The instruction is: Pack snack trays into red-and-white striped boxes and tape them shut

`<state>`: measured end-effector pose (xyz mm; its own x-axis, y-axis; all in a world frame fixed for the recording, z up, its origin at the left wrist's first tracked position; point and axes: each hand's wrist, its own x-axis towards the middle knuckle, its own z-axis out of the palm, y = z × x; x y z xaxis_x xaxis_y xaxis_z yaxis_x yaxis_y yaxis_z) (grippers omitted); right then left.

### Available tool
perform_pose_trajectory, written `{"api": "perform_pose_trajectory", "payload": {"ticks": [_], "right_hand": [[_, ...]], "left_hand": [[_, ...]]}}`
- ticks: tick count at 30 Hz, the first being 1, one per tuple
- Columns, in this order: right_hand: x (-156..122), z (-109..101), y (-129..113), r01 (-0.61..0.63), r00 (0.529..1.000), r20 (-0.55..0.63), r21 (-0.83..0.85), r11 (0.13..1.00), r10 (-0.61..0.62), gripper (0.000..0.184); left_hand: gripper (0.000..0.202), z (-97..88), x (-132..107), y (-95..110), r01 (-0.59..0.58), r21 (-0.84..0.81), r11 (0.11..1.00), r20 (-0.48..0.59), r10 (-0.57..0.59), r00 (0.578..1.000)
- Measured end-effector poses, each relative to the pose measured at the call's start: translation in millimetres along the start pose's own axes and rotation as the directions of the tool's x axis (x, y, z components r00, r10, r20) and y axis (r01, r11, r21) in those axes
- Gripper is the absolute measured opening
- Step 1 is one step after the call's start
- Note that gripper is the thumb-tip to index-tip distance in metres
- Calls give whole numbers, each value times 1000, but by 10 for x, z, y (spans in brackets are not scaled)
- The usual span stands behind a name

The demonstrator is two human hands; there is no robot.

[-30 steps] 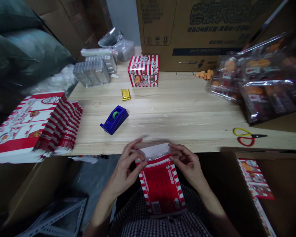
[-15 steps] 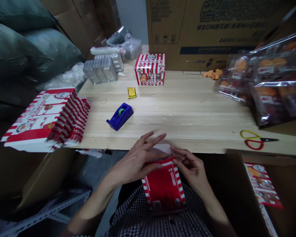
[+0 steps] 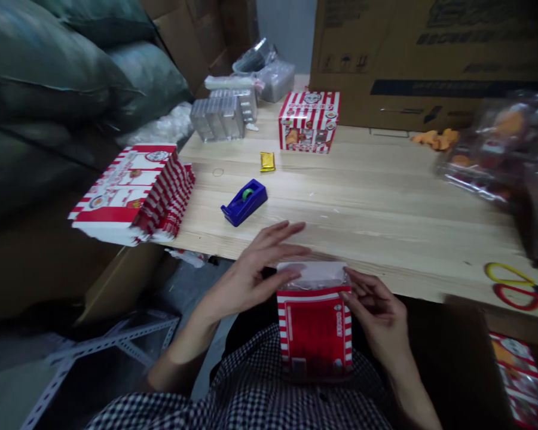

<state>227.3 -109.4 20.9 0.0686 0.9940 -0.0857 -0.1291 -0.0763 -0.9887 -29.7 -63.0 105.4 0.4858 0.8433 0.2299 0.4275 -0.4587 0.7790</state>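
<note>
Stacked cartons occupy the near-left corner of the wooden surface; tape dispenser and scissors lie toward its near edge. Cardboard box at far edge. Right hand pinches striped carton just outside near edge; left hand, fingers spread, hold unclear.

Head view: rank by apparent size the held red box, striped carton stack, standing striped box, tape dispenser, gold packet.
1. Held red box and striped carton stack: too alike to rank
2. Standing striped box
3. Tape dispenser
4. Gold packet
</note>
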Motion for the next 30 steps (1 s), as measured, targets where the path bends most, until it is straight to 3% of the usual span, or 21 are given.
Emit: {"api": "perform_pose_trajectory", "payload": {"ticks": [3, 7, 10, 15, 19, 26, 30], "right_hand": [[-5, -72, 118, -37, 998, -47, 14, 999, 37, 36], [-3, -126, 214, -54, 997, -51, 8, 999, 54, 38], [5, -114, 183, -43, 999, -6, 9, 999, 43, 39], [49, -78, 119, -25, 991, 128, -12, 1000, 27, 37], [144, -53, 126, 19, 991, 135, 23, 1000, -21, 37], [220, 59, 26, 28, 995, 99, 7, 1000, -28, 29], [159, 177, 73, 43, 999, -6, 131, 990, -42, 42]], "left_hand": [[30, 102, -286, -143, 136, -100, 986, -264, -158, 951], [24, 467, -582, -270, 197, -261, 945, -334, -280, 900], [23, 686, -625, -275, 172, -309, 935, -408, -294, 864], [21, 775, -571, -276, 169, -329, 929, -370, -291, 882], [15, 779, -568, -333, 198, -321, 926, -319, -303, 898], [21, 847, -513, -402, 325, -418, 848, -371, -486, 791], [19, 859, -450, -401, 316, -432, 845, -437, -502, 746]]}}
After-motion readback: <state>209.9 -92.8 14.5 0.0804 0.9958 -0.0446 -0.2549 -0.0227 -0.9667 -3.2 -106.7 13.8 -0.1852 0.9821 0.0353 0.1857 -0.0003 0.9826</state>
